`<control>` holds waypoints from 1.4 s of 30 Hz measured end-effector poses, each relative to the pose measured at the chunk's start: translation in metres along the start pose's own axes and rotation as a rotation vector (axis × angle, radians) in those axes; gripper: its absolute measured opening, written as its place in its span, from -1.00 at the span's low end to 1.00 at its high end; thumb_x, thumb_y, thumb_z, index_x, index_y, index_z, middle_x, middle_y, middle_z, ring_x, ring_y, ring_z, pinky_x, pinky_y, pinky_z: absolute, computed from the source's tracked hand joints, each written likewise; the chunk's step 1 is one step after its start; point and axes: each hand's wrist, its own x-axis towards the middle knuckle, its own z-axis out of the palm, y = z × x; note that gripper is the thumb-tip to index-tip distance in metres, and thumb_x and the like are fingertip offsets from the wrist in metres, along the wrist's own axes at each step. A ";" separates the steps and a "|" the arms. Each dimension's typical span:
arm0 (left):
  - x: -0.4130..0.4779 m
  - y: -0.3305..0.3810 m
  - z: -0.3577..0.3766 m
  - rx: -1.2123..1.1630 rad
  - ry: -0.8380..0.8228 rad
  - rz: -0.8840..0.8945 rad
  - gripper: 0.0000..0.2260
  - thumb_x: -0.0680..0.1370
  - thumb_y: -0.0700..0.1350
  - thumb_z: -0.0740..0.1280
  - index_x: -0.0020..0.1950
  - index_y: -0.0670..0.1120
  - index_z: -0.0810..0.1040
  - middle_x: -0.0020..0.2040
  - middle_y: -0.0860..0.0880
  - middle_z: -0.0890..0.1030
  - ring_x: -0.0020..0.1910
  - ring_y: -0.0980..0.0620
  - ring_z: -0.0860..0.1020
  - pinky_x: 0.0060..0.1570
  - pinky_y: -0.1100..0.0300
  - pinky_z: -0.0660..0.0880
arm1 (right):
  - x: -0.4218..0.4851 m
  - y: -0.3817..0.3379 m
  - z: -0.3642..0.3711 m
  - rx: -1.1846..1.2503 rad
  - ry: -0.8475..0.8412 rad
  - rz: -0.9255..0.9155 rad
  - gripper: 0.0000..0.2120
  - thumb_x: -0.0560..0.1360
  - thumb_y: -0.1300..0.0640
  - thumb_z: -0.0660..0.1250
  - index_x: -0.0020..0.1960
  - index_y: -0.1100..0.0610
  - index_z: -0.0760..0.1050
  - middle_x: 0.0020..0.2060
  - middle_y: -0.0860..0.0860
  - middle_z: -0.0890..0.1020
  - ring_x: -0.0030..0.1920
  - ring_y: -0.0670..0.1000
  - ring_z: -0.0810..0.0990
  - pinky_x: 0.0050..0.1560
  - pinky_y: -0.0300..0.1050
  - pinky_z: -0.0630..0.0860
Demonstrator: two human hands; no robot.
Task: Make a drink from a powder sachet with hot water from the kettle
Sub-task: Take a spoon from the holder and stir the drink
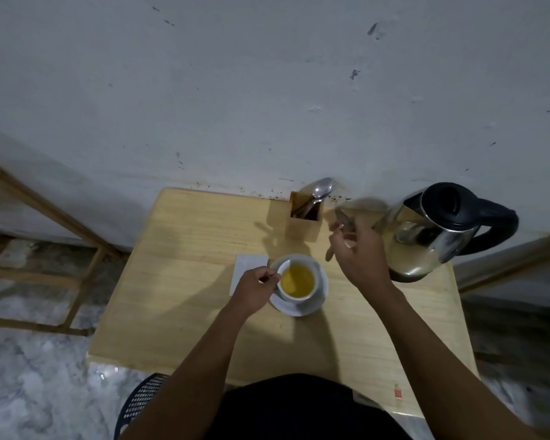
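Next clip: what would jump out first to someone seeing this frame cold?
The white cup of yellow drink on its saucer, mid-table, draws the eye, with the left hand at its rim. Right of it the right hand is raised, holding a blurred spoon, in front of the shiny steel kettle at the table's right edge. A wooden cutlery holder stands by the wall.

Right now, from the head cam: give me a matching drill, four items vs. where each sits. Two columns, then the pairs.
Items
1. cup
2. kettle
3. spoon holder
4. white paper

Places
A. far edge of the table, by the wall
B. flat on the table, just left of the saucer
C. on the saucer, left hand at its rim
D. right side of the table, past the right hand

Pairs: 1-C, 2-D, 3-A, 4-B
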 end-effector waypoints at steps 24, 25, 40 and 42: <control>0.002 -0.003 0.000 0.113 -0.008 0.113 -0.83 0.58 -0.08 0.27 -0.15 -0.12 0.53 -0.31 0.00 0.51 -0.33 0.10 0.46 -0.35 0.29 0.34 | -0.084 0.028 0.005 -0.752 -0.430 0.174 -0.79 0.61 0.09 0.09 0.19 0.10 0.38 -0.02 0.11 0.63 -0.13 0.16 0.54 -0.22 -0.06 0.34; 0.002 -0.003 0.000 0.112 -0.013 0.110 -0.83 0.58 -0.07 0.27 -0.16 -0.12 0.53 -0.32 0.00 0.51 -0.33 0.07 0.45 -0.35 0.27 0.35 | -0.082 0.025 0.005 -0.814 -0.425 0.131 -0.79 0.61 0.10 0.09 0.19 0.08 0.40 -0.01 0.10 0.63 -0.13 0.16 0.56 -0.22 -0.07 0.34; 0.006 -0.002 -0.003 0.067 -0.053 0.069 -0.87 0.57 -0.07 0.28 -0.11 -0.08 0.55 -0.18 -0.07 0.61 -0.27 0.05 0.52 -0.33 0.26 0.43 | -0.033 -0.031 0.033 -1.311 -0.509 -0.220 -0.83 0.57 0.21 0.19 0.04 0.11 0.56 -0.12 0.03 0.65 -0.22 0.08 0.57 -0.29 -0.13 0.32; 0.009 -0.003 -0.006 0.077 -0.084 0.060 -0.87 0.57 -0.06 0.27 -0.09 -0.08 0.56 -0.17 -0.06 0.61 -0.29 0.07 0.51 -0.33 0.23 0.44 | -0.026 -0.037 0.030 -1.354 -0.530 -0.220 -0.83 0.57 0.23 0.20 0.06 0.13 0.55 -0.11 0.03 0.64 -0.18 0.07 0.59 -0.27 -0.11 0.37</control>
